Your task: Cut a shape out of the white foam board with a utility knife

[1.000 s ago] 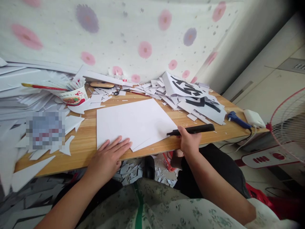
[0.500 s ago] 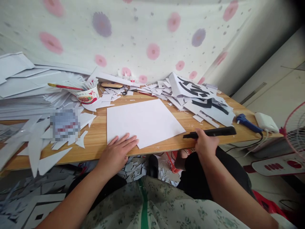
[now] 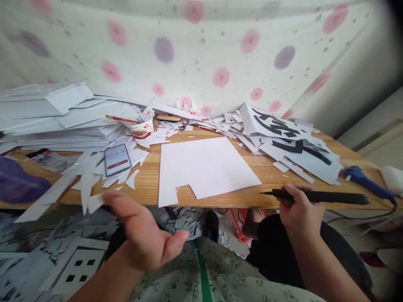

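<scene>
A white sheet [image 3: 204, 167] with a notch cut from its near edge lies on the wooden table [image 3: 147, 184]. My left hand [image 3: 141, 233] hovers below the table's front edge, palm up, fingers spread, holding nothing. My right hand [image 3: 299, 209] grips a long black cutting tool [image 3: 317, 196] near the table's front right edge, its thin tip pointing left toward the sheet.
White offcuts and stacked boards [image 3: 53, 117] cover the left side. A phone [image 3: 116, 159] lies among scraps. A paper cup [image 3: 141, 129] with sticks stands at the back. Black-printed sheets [image 3: 283, 134] pile at right, beside a blue tool [image 3: 365, 180]. Scraps litter the floor.
My left hand has lifted off the white sheet and drawn back below the table edge, turning palm up. The view has swung left. My right hand still holds the black tool.
</scene>
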`<move>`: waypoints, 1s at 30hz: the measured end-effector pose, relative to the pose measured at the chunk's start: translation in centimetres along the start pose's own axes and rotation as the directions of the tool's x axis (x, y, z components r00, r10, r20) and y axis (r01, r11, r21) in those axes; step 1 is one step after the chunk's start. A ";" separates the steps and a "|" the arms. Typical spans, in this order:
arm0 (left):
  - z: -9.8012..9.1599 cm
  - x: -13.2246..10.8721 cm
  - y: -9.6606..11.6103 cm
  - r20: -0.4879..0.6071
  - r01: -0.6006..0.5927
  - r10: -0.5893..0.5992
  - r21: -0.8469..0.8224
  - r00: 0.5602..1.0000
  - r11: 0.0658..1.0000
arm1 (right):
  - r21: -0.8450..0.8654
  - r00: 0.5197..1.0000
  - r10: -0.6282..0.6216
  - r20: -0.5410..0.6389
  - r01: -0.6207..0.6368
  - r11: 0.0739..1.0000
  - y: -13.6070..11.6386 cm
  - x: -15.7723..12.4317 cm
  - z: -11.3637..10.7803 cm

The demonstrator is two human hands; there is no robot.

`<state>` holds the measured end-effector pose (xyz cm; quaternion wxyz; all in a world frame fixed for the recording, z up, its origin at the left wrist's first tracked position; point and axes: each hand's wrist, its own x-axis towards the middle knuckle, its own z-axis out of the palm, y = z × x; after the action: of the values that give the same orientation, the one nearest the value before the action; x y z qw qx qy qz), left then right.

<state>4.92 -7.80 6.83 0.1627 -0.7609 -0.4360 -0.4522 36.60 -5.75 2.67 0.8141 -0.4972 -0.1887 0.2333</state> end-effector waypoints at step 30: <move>7.8 -4.9 2.0 0.579 -0.243 0.243 -0.080 0.778 0.967 | -0.698 0.696 0.372 0.614 0.699 -0.155 0.6 6.8 4.4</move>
<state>9.73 -6.46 -1.13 0.0772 -0.9127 -0.3627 -0.1719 39.68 1.56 4.57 0.0376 -0.7632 -0.6438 0.0417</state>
